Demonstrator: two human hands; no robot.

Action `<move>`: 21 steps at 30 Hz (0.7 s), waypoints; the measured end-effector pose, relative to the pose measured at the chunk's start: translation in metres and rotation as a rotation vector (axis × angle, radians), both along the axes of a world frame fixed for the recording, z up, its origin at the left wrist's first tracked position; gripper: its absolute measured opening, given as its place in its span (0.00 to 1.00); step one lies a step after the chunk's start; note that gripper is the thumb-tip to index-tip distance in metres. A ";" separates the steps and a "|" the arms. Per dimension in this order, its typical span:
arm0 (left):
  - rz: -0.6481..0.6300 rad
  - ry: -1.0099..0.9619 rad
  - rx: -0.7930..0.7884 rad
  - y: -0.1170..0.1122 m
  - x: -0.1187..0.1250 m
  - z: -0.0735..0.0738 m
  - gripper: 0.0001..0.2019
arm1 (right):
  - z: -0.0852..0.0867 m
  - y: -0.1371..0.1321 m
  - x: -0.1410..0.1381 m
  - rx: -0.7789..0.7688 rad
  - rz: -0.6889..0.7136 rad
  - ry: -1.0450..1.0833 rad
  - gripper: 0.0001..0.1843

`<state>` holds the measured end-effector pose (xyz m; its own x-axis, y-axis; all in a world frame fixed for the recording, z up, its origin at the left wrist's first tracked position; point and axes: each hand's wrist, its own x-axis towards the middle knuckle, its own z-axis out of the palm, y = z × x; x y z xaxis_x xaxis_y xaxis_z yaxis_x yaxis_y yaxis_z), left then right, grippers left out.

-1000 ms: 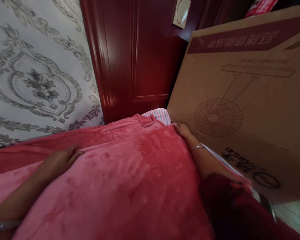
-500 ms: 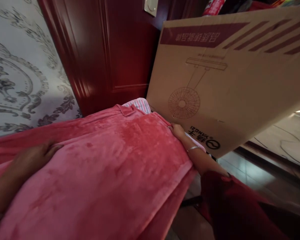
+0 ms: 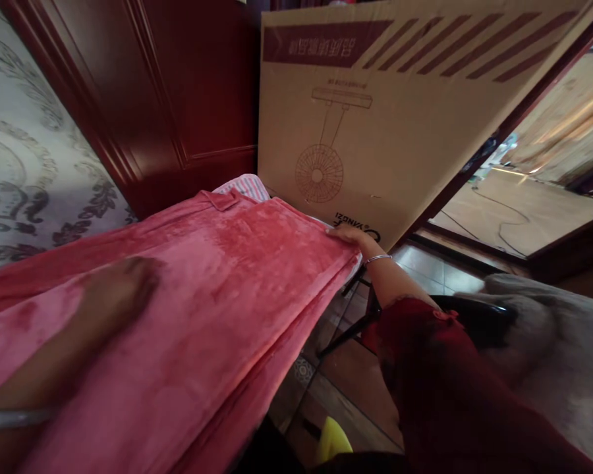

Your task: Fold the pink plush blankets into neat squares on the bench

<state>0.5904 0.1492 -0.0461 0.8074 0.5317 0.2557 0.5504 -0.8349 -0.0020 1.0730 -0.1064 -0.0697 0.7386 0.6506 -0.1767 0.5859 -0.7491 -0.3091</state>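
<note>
A pink plush cloth (image 3: pixel 192 309) lies spread in layers over a board with a striped cover (image 3: pixel 250 187), which shows at the far end. My right hand (image 3: pixel 346 236) rests on the cloth's right edge, near the far corner, with its fingers stretched out over the fabric. On the left part of the cloth is my left hand (image 3: pixel 121 286), smeared by motion, so its fingers cannot be made out. A small folded flap stands up along the far edge of the cloth.
Behind the board stands a large cardboard box (image 3: pixel 415 125) printed with a fan, beside a dark red panelled door (image 3: pixel 202 85). Patterned wallpaper (image 3: pixel 24 164) is at left. A grey furry cover (image 3: pixel 563 355) lies at right, and something yellow (image 3: pixel 333 440) sits low in front.
The view has swung to the right, showing more floor and the grey cover. My left hand has moved right and inward over the cloth. My right hand's fingers have flattened at the edge.
</note>
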 end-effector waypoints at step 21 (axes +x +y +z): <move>-0.361 0.225 -0.125 -0.221 0.042 -0.025 0.13 | -0.027 -0.022 -0.026 -0.011 -0.102 -0.237 0.28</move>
